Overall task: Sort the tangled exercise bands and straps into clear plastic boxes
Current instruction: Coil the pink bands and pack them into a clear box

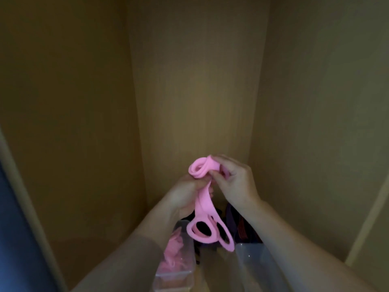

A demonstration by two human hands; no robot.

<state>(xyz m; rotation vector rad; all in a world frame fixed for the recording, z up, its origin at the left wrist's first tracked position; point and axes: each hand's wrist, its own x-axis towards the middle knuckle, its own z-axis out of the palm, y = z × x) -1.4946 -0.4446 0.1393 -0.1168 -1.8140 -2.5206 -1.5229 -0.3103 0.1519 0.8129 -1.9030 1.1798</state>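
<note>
A pink exercise band (203,204) with oval loop holes hangs between my hands, its top end rolled into a small coil. My left hand (183,193) grips the band just under the coil. My right hand (233,179) pinches the rolled top from the right. The band's looped lower end dangles above a clear plastic box (185,275) at the lower left, which holds pink bands (174,257). A second clear plastic box (259,262) sits at the lower right. Dark straps (242,227), one with red stripes, lie tangled behind the boxes.
All of this is inside a dim wooden cupboard with a back panel (195,91) and side walls close on both sides. A dark blue edge (12,228) runs along the far left.
</note>
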